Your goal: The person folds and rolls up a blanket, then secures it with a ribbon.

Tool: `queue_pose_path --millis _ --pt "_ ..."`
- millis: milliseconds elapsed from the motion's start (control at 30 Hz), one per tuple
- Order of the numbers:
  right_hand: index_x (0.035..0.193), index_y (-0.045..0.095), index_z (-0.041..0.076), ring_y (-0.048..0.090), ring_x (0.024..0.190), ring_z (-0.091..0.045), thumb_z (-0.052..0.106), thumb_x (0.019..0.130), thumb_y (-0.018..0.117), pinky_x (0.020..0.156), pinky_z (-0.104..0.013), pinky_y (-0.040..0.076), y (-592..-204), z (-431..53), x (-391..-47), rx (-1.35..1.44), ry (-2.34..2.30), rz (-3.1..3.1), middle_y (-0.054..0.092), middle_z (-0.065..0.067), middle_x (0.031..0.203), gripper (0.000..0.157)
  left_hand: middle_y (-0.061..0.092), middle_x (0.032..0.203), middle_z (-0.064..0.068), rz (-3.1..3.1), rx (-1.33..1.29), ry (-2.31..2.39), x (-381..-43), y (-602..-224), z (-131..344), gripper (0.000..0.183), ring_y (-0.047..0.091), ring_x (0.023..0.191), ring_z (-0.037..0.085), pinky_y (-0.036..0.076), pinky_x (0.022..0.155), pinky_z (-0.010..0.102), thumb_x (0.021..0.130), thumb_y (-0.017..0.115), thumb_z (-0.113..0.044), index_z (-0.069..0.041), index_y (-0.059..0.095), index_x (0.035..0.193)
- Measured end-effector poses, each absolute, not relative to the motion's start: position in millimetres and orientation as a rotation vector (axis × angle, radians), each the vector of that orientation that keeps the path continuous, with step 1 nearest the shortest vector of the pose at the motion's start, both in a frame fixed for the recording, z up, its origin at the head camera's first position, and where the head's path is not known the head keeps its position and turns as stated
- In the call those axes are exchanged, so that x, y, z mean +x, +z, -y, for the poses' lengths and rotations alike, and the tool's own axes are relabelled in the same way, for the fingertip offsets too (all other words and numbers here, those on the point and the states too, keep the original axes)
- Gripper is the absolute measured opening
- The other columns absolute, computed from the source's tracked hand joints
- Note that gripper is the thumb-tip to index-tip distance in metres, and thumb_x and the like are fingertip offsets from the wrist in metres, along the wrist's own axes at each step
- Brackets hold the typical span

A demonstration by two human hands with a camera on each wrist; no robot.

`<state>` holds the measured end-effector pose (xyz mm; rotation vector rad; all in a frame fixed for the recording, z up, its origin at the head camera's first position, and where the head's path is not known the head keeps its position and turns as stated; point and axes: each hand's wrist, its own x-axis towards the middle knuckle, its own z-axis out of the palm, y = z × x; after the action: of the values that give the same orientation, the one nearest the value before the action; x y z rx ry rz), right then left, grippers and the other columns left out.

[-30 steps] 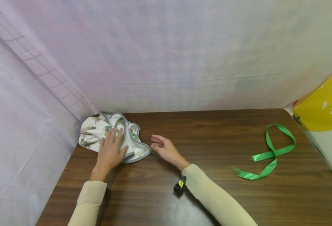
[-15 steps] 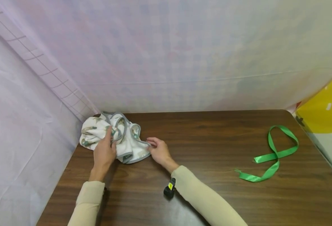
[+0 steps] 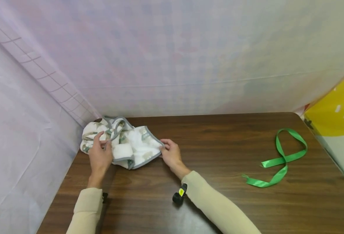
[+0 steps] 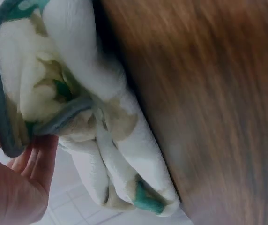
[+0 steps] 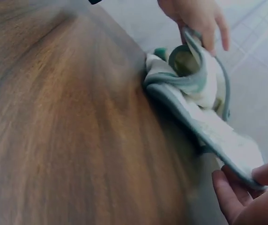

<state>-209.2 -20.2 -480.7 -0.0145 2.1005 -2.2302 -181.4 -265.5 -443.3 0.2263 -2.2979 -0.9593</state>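
A white cloth piece (image 3: 139, 146) with a green and brown print and grey bound edges lies bunched at the table's back left. My right hand (image 3: 172, 156) pinches its right corner between thumb and fingers, and that part is pulled out fairly flat. At the left, my left hand (image 3: 100, 159) grips a grey-edged fold. The left wrist view has the fold's edge between the thumb and fingers of the left hand (image 4: 17, 187), with thick rolls of cloth (image 4: 124, 140) beyond. In the right wrist view, the pinched corner of the cloth (image 5: 223, 136) is lifted at the fingertips.
A green satin ribbon (image 3: 284, 159) lies looped on the right side of the brown wooden table (image 3: 213, 139). A pale curtain (image 3: 189, 65) hangs behind the table, and a white sheet (image 3: 19, 146) borders its left side.
My right hand has come to the cloth, taken its right corner and drawn it rightward. The left hand has gone from lying flat on the cloth to gripping a fold, shifting left. The cloth's right part has spread.
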Motion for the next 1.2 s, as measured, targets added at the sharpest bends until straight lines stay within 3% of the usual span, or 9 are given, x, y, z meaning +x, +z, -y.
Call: queue_pose_path --millis 167,267,500,833,1067,1200 --pt "0.123 0.057 -0.011 0.065 0.074 -0.018 -0.009 0.094 0.052 0.070 -0.039 0.060 -477.2 9.5 -211.3 0.034 -2.314 -2.044 0.067 -0.032 0.107 0.029 0.071 0.094 0.025 2.222 0.305 -0.996 -180.4 -437.8 270.0 0.041 0.065 0.091 0.041 0.047 0.086 0.050 0.092 0.061 0.001 0.000 0.055 0.132" --pt "0.123 0.056 -0.011 0.064 0.072 -0.016 -0.010 0.094 0.051 0.067 -0.034 0.059 -477.1 0.8 -213.3 0.080 -2.347 -2.018 0.067 -0.030 0.106 0.029 0.070 0.096 0.025 2.191 0.345 -1.029 -178.7 -435.0 272.9 0.040 0.064 0.092 0.040 0.047 0.087 0.049 0.092 0.060 0.001 -0.001 0.055 0.132" --pt "0.125 0.056 -0.010 0.060 0.066 -0.010 -0.008 0.095 0.050 0.060 -0.026 0.054 -474.5 -27.2 -220.6 0.266 -2.425 -1.900 0.065 -0.017 0.100 0.030 0.069 0.100 0.020 2.191 0.442 -1.078 -176.4 -430.7 276.6 0.041 0.063 0.090 0.027 0.043 0.079 0.031 0.095 0.057 -0.002 -0.004 0.053 0.135" --pt "0.134 0.047 -0.010 0.057 0.073 -0.008 -0.006 0.097 0.042 0.060 -0.021 0.049 -469.1 -69.8 -226.6 0.409 -2.512 -1.811 0.057 -0.014 0.108 0.037 0.070 0.104 0.017 2.290 0.559 -1.066 -175.1 -429.4 283.9 0.041 0.056 0.075 0.008 0.041 0.060 0.015 0.099 0.053 -0.008 -0.008 0.049 0.140" --pt "0.136 0.043 -0.009 0.056 0.079 -0.007 -0.005 0.098 0.040 0.064 -0.019 0.048 -463.2 -101.3 -224.8 0.469 -2.573 -1.781 0.053 -0.011 0.112 0.039 0.069 0.106 0.018 2.311 0.563 -1.062 -174.7 -429.0 288.1 0.042 0.062 0.082 0.020 0.041 0.061 0.017 0.099 0.053 -0.009 -0.008 0.048 0.141" --pt "0.133 0.046 -0.006 0.056 0.084 -0.008 -0.004 0.098 0.039 0.067 -0.020 0.049 -459.4 -120.0 -223.2 0.498 -2.605 -1.764 0.051 -0.010 0.114 0.036 0.068 0.107 0.016 2.324 0.594 -1.078 -173.5 -427.7 291.6 0.042 0.060 0.083 0.019 0.042 0.063 0.019 0.100 0.052 -0.009 -0.010 0.046 0.142"
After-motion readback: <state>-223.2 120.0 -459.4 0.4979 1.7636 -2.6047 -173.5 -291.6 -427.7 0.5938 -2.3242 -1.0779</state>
